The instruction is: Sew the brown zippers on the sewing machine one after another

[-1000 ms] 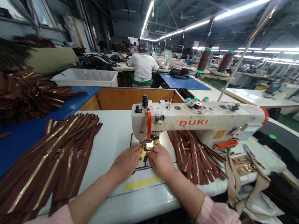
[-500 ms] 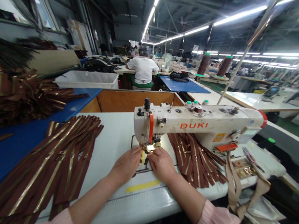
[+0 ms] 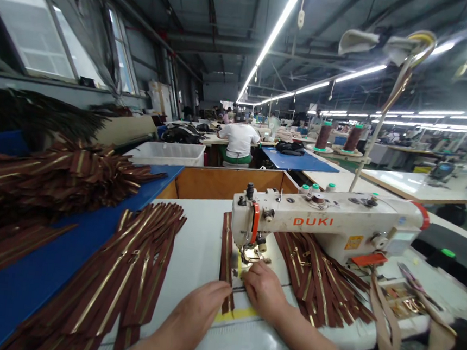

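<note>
Left fingers [image 3: 220,291] stretch (close together) to the zipper strip [image 3: 226,250].

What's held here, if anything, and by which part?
The left hand meets the zipper strip near its closer end; whether it or the right hand grips anything cannot be told.

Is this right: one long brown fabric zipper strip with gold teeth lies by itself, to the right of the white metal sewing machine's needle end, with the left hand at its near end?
Almost! The head view shows the zipper strip to the left of the sewing machine's needle end, with the left hand at its near end.
</note>
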A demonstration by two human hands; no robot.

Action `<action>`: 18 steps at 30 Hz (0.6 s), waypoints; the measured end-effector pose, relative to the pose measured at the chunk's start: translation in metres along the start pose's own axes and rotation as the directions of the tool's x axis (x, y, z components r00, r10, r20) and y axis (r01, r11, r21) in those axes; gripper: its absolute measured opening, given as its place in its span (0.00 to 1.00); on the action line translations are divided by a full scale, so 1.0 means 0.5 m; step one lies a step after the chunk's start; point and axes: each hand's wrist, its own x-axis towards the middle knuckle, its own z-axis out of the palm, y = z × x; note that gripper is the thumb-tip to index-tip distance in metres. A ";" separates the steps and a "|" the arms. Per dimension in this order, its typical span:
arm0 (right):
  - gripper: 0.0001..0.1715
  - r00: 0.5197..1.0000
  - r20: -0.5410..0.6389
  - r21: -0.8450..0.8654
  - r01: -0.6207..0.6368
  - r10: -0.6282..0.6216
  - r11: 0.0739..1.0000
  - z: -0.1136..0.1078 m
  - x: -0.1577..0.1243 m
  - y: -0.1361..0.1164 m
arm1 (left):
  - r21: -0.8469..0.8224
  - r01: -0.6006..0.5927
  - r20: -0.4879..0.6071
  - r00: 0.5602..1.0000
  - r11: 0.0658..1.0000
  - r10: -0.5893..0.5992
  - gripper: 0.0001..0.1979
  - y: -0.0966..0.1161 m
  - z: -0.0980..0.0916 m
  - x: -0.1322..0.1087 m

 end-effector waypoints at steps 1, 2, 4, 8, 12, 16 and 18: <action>0.12 1.000 -0.016 0.020 0.026 -0.025 0.999 0.004 -0.008 -0.010 | 0.022 0.008 0.017 1.000 1.000 -0.009 0.22 -0.007 -0.005 0.022; 0.12 0.999 -0.035 0.038 0.041 -0.040 0.998 0.009 -0.018 -0.018 | 0.053 0.010 0.042 0.999 0.999 -0.012 0.23 -0.014 -0.008 0.044; 0.11 0.997 -0.065 0.059 0.048 -0.044 0.997 0.020 -0.039 -0.029 | 0.104 -0.007 0.121 0.993 0.995 -0.006 0.24 -0.023 -0.014 0.080; 0.10 0.996 -0.081 0.214 -0.015 0.033 0.977 0.034 -0.076 -0.019 | 0.157 -0.060 0.276 0.961 0.986 0.015 0.16 -0.023 -0.028 0.114; 0.19 0.970 -0.081 0.412 -0.176 0.228 0.894 0.029 -0.088 -0.001 | 0.137 0.018 0.323 0.944 0.990 -0.062 0.11 -0.007 -0.036 0.125; 0.16 0.955 -0.029 0.578 -0.224 0.295 0.785 0.000 -0.069 -0.013 | -0.196 0.245 0.309 0.934 0.950 -0.177 0.04 0.029 -0.019 0.132; 0.10 0.938 0.027 0.685 -0.269 0.345 0.677 -0.028 -0.054 -0.028 | -0.382 0.361 0.295 0.920 0.851 -0.258 0.02 0.050 -0.016 0.124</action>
